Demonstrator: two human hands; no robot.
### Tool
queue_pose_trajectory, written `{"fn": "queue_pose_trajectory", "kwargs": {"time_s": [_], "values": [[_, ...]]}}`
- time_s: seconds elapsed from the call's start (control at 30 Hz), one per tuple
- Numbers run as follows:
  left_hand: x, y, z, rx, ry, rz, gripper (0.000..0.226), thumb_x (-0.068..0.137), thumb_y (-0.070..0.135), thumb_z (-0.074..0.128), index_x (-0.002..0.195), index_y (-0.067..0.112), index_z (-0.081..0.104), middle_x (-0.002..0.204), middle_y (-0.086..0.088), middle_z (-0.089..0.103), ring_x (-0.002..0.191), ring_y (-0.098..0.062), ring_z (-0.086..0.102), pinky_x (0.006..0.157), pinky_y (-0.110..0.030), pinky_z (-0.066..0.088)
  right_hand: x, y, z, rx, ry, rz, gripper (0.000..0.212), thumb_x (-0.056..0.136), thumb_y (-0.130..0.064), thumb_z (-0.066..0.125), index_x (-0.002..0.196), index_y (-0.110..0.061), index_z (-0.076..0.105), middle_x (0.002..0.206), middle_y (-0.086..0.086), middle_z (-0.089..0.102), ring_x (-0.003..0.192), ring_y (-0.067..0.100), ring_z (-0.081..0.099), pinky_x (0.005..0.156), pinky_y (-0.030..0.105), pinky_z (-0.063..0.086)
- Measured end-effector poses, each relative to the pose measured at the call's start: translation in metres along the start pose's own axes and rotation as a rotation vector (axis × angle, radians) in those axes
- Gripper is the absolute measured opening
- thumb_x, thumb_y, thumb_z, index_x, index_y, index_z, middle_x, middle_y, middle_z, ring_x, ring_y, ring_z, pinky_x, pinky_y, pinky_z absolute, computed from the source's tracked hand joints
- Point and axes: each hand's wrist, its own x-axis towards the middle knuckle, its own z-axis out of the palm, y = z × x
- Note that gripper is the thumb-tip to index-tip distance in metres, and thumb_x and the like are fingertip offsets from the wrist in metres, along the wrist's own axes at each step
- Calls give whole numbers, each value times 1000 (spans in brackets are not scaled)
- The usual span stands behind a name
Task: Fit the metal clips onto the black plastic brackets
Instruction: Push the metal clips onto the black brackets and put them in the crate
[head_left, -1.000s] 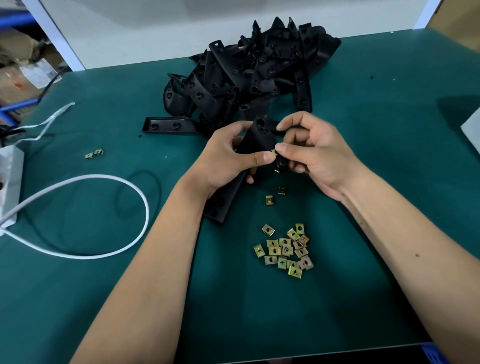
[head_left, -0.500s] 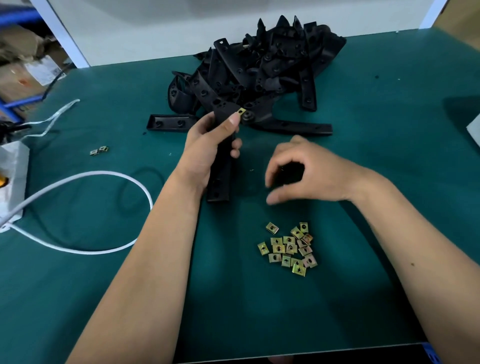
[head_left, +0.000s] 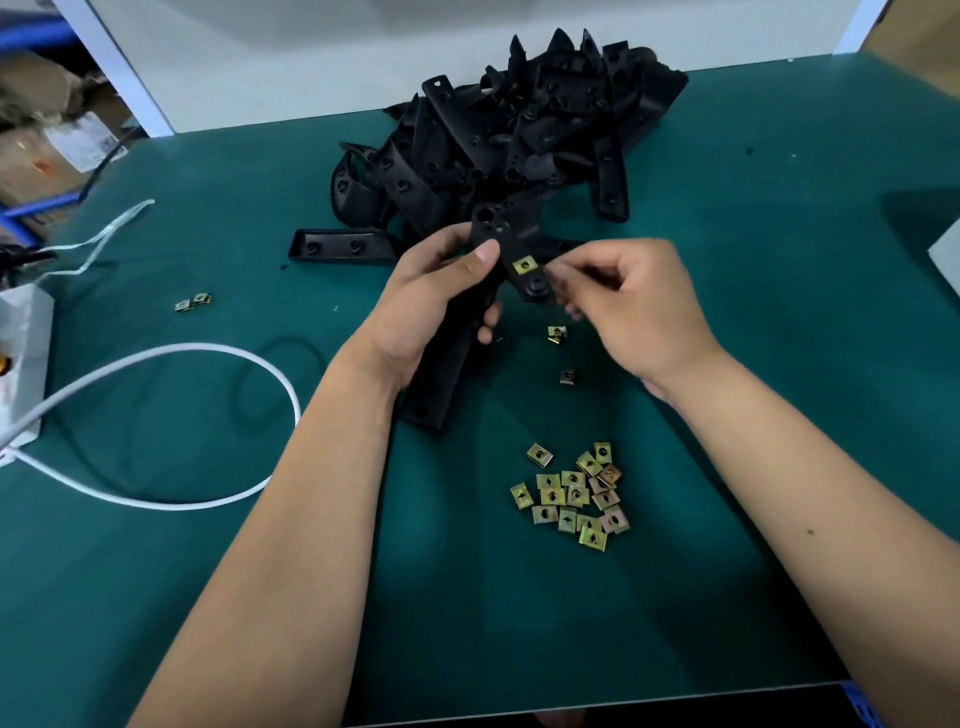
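Note:
My left hand (head_left: 434, 312) grips a long black plastic bracket (head_left: 444, 379) and holds it upright over the green table. One brass-coloured metal clip (head_left: 524, 266) sits on the bracket's upper arm, just above a round boss. My right hand (head_left: 636, 306) is beside that arm with its fingertips pinched together and blurred; I see nothing between them. Two loose clips (head_left: 556, 333) lie on the mat under the hands. A pile of several clips (head_left: 571, 499) lies nearer to me. The heap of black brackets (head_left: 519, 140) is at the back of the table.
A white cable (head_left: 218, 353) loops across the left of the green mat (head_left: 779, 415) to a white box (head_left: 21, 364) at the left edge. Two stray clips (head_left: 192, 302) lie at the left. Cardboard boxes (head_left: 47, 150) stand beyond the table's left corner.
My left hand swung the bracket away towards the heap and has brought it back to the middle. My right hand dipped to the mat and has come up beside the bracket's clipped arm.

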Motion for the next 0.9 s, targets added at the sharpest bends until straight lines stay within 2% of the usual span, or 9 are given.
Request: {"fn": "queue_pose_trajectory", "kwargs": {"time_s": [0.1, 0.23, 0.4, 0.53, 0.7, 0.9], "values": [[-2, 1, 4, 87, -100, -26, 46, 97, 21, 64, 135, -4, 53, 94, -21, 60, 64, -27, 52, 52, -32, 49, 0, -2, 1, 271, 42, 174, 16, 97, -15, 71, 86, -19, 82, 75, 2, 75, 66, 13, 60, 67, 30, 53], [-3, 3, 6, 183, -193, -36, 41, 101, 17, 65, 136, 0, 55, 95, -22, 61, 63, -27, 53, 52, -32, 51, -1, -5, 0, 352, 24, 277, 19, 97, -17, 71, 82, -13, 80, 69, 3, 69, 60, 14, 55, 63, 30, 48], [-4, 4, 8, 218, -200, -54, 40, 99, 18, 65, 135, 2, 57, 94, -18, 64, 62, -25, 55, 50, -31, 53, -2, -9, 2, 439, 38, 360, 21, 98, -20, 71, 84, -4, 75, 69, 5, 65, 63, 17, 51, 66, 33, 46], [-4, 3, 8, 221, -179, -57, 40, 99, 17, 65, 135, 2, 57, 92, -20, 62, 62, -25, 55, 51, -31, 53, -3, -12, 5, 474, 68, 393, 28, 98, -22, 71, 71, -16, 73, 65, -1, 61, 61, 13, 49, 65, 28, 44], [-3, 2, 8, 218, -181, -58, 39, 100, 18, 66, 135, 3, 58, 91, -18, 63, 63, -26, 55, 51, -31, 52, -3, -13, 6, 491, 82, 404, 35, 99, -22, 70, 64, -19, 68, 63, -2, 58, 58, 12, 47, 61, 26, 44], [-2, 0, 7, 232, -180, -54, 40, 99, 18, 67, 135, 4, 58, 93, -18, 64, 62, -25, 55, 50, -30, 53, -3, -14, 4, 523, 83, 425, 39, 99, -23, 70, 60, -20, 67, 62, -4, 58, 56, 9, 45, 70, 34, 44]]}}
